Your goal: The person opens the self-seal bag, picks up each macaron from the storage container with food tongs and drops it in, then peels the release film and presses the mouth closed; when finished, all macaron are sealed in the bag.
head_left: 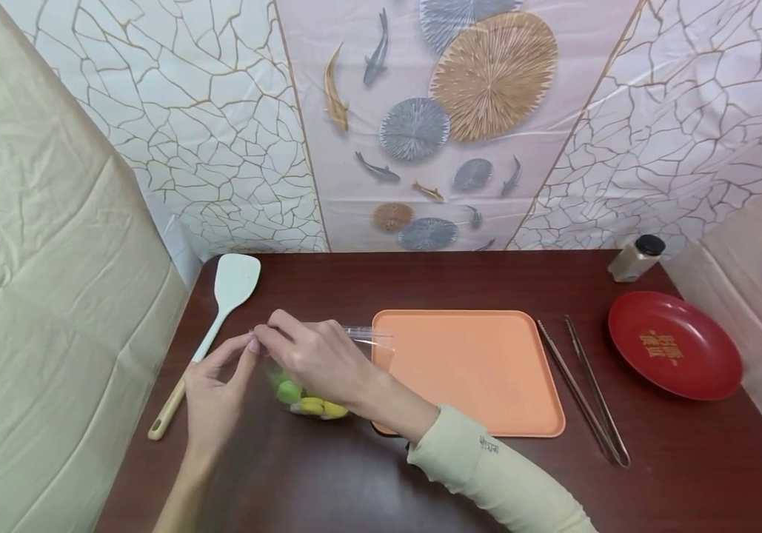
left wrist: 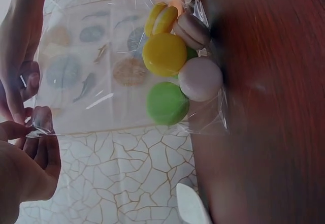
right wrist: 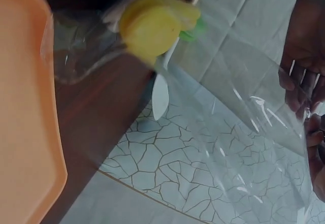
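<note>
A clear plastic bag holds several macarons, among them a green one, a yellow one, a pale lilac one and a brownish one. My left hand pinches the bag's upper edge between thumb and fingers. Right beside it, my right hand pinches the same edge, fingertips meeting the left ones. The filled bottom of the bag hangs at the dark tabletop, left of the orange tray. In the head view, my right hand and forearm hide part of the bag.
A pale spatula with a wooden-coloured handle lies at the left. Metal tongs lie right of the tray. Farther right are a red plate and a black-capped shaker jar near the back edge. Patterned cloth hangs behind the table.
</note>
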Action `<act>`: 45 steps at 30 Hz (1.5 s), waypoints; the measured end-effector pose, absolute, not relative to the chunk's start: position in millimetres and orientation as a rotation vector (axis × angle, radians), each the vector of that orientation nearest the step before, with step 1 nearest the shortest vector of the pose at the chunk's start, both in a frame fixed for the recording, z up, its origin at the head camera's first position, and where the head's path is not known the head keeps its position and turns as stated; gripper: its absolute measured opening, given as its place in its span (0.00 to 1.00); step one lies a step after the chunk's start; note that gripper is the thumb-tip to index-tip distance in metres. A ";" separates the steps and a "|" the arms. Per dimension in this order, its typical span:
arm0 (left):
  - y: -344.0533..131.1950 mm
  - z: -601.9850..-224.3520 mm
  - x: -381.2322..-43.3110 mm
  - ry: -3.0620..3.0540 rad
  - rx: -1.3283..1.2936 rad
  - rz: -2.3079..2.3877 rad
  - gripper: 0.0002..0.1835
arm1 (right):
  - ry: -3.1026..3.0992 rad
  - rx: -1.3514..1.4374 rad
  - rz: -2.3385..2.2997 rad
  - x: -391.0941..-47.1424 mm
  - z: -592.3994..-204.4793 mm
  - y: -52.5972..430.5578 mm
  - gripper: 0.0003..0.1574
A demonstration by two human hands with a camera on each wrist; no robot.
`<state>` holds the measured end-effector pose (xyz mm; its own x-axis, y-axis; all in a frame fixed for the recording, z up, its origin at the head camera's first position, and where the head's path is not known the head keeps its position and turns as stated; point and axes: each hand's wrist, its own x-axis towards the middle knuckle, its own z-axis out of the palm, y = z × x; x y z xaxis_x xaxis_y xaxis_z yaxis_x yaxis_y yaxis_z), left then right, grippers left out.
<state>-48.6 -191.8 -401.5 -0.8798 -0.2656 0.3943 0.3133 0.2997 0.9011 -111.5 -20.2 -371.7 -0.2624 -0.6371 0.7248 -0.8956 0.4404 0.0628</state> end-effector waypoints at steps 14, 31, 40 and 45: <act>-189.8 -402.2 -51.8 -2.075 -0.190 -1.225 0.07 | -1.870 1.345 0.347 -125.0 -376.4 -24.1 0.07; -190.9 -417.2 -65.4 -1.904 -0.377 -1.280 0.14 | -2.171 1.206 1.122 -118.1 -373.1 -30.1 0.07; -195.9 -425.9 -68.3 -1.838 -0.450 -1.266 0.13 | -2.193 1.165 1.457 -115.0 -372.2 -35.5 0.07; -197.7 -426.1 -68.5 -1.839 -0.458 -1.291 0.13 | -2.192 1.126 1.571 -114.4 -374.6 -36.7 0.06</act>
<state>-68.5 -197.7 -426.1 -0.5951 -0.1561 0.7883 0.6883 0.4073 0.6003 -114.4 -36.7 -374.6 -0.6827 -0.4544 0.5722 -0.6879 0.1360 -0.7129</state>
